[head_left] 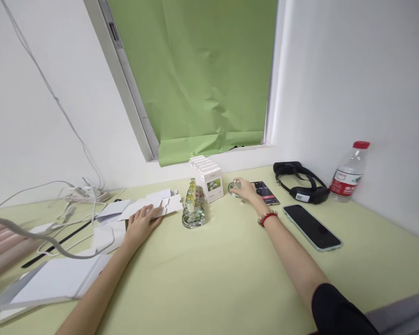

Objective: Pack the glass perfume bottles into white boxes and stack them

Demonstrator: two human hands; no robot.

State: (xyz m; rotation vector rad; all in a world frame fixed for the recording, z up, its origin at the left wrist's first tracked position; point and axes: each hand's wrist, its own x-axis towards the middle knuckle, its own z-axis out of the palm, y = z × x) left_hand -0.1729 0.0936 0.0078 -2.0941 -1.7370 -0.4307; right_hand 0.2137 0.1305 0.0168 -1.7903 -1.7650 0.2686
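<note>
Left hand (pixel 141 225) lies flat and unclenched on white folded cardboard (pixel 172 204); right hand (pixel 246 190) grips a small clear glass bottle (pixel 232 185) at the pale yellow-green surface (pixel 209 274), near white printed cartons (pixel 214 191) (smooth glass might slip from a loose hold and topple)

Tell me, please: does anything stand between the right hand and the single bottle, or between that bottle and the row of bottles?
Nothing visible stands between the right hand and the single bottle: the hand touches it. Between that bottle and the row stand the white boxes, close by the row's right side.
</note>
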